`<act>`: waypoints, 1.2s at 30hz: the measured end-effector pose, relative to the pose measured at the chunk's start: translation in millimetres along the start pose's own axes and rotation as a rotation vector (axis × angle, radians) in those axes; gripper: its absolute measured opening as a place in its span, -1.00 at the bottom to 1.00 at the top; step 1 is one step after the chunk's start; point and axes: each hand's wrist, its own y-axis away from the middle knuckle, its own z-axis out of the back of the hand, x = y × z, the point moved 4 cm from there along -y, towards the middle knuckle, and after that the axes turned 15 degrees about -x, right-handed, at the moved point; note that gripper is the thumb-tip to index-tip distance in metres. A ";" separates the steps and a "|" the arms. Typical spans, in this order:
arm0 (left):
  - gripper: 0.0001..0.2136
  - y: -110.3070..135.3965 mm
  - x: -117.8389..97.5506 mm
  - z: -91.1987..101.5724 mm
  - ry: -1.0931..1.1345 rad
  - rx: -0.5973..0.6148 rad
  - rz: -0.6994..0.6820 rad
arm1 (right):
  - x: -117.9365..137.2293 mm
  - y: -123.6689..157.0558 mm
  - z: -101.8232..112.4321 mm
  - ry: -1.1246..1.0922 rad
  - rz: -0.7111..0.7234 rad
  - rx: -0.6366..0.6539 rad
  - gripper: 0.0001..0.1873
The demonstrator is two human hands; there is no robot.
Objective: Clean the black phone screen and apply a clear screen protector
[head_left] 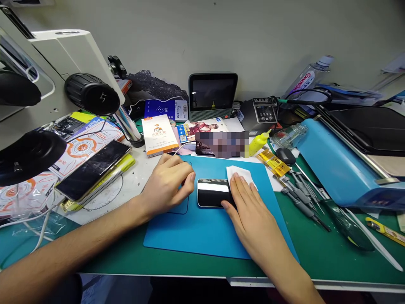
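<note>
A phone (pixel 212 200) with a glossy black front lies face up on the blue mat (pixel 202 232), its screen reflecting a white band of light. My right hand (pixel 253 211) covers the phone's right end. Its fingers press on a folded white wipe (pixel 239 169), and the thumb rests at the phone's lower edge. To the phone's left, my left hand (pixel 167 183) is curled into a loose fist, apart from the phone. I see nothing between its fingers. A thin dark rectangular outline (pixel 187 207) on the mat runs partly under that hand.
A microscope (pixel 76 63) overhangs the left side, above another phone (pixel 95 169). Behind the mat stand a white-orange box (pixel 160 133), a lit phone (pixel 205 147), a small display (pixel 213 93) and a yellow bottle (pixel 258 143). Screwdrivers (pixel 300 190) and a blue holder (pixel 329 164) occupy the right.
</note>
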 end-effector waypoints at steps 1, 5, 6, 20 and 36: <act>-0.75 0.0 -0.5 0.1 -0.002 -0.002 0.000 | -0.1 -3.0 -0.6 0.003 -0.007 0.002 -0.24; -0.75 -0.2 -0.1 -0.5 -0.013 -0.008 0.012 | 5.4 18.9 14.5 0.019 0.029 -0.045 -0.23; -0.75 -0.2 0.1 -0.8 -0.015 -0.005 0.010 | 5.8 27.6 19.4 0.020 0.031 -0.061 -0.23; -0.77 0.3 -0.9 -0.7 -0.001 -0.013 -0.009 | 0.5 33.0 15.2 0.022 0.009 -0.052 -0.23; -0.75 0.0 -0.8 -0.8 -0.001 0.009 0.000 | 5.8 42.8 18.5 0.045 0.026 -0.064 -0.18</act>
